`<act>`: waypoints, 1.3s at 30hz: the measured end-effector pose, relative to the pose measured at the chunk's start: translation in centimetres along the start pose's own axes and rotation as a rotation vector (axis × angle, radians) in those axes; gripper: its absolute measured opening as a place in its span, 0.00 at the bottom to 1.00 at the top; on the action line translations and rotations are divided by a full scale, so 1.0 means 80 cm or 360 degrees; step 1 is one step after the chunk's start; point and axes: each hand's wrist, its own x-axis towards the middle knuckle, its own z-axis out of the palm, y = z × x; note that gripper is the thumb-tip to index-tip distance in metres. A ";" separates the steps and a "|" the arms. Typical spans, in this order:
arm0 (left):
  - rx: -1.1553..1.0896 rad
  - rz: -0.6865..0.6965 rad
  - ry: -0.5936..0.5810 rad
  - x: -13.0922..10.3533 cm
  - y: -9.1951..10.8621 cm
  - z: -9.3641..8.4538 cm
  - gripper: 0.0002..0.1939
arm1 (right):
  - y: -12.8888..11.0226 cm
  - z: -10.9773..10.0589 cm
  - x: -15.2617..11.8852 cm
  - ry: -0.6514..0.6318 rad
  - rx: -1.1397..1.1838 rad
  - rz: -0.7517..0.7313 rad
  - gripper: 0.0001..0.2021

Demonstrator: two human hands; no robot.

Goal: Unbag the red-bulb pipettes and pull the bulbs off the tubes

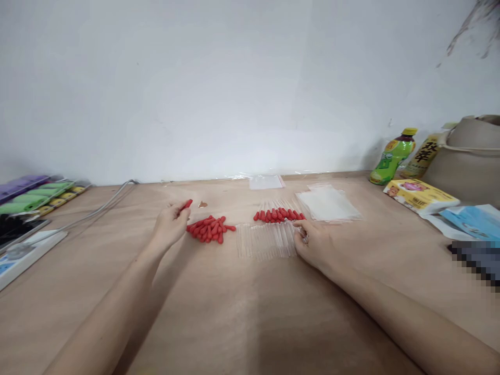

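Observation:
My left hand [172,223] is closed in a pinch around a red rubber dropper bulb [188,204], held above the table. Just right of that hand lies a loose pile of red rubber bulbs [211,229]. My right hand [314,240] has its fingers pinched at the right end of a row of clear dropper tubes [265,242], and a clear tube shows faintly between the fingertips. Behind this row lie droppers fitted with red bulbs [278,214], side by side, their clear tubes pointing towards the wall.
Clear plastic bags [328,203] lie behind my right hand, and another bag [266,182] by the wall. At right stand a green bottle [392,159], a yellow tissue pack [420,195] and a beige bag [469,156]. At left are a power strip [35,255] and coloured rolls [42,194].

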 end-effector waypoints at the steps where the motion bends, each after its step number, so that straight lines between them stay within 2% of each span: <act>1: -0.0019 -0.0040 -0.0007 0.005 -0.007 -0.004 0.20 | -0.001 0.001 -0.001 -0.0007 0.0004 -0.0004 0.09; 4: -0.0039 -0.0059 0.0023 0.012 -0.019 -0.008 0.22 | -0.004 0.003 -0.003 -0.0032 -0.0024 -0.0024 0.09; 8: 0.0088 -0.0055 0.0076 0.013 -0.024 0.002 0.21 | -0.008 0.002 -0.005 -0.0088 -0.0117 -0.0083 0.08; 13: 0.0297 -0.0071 -0.0069 0.018 -0.045 0.022 0.18 | -0.013 0.002 -0.007 -0.0140 -0.0107 -0.0160 0.08; 19: -0.0068 -0.0232 -0.0357 0.028 -0.076 0.033 0.24 | -0.016 0.002 -0.009 -0.0201 -0.0154 -0.0178 0.12; 24: -0.0396 -0.0420 -0.0287 0.030 -0.083 0.037 0.26 | -0.017 0.001 -0.010 -0.0225 -0.0132 -0.0201 0.18; 27: -0.0625 -0.0528 -0.0274 0.029 -0.082 0.040 0.23 | -0.017 0.001 -0.009 -0.0198 -0.0118 -0.0193 0.17; 32: -0.0775 -0.0671 -0.0236 0.029 -0.080 0.040 0.20 | -0.015 0.001 -0.009 -0.0086 -0.0113 -0.0192 0.15; 39: -0.0792 -0.0652 -0.0201 0.034 -0.091 0.042 0.23 | -0.011 0.001 -0.008 -0.0063 -0.0080 -0.0180 0.15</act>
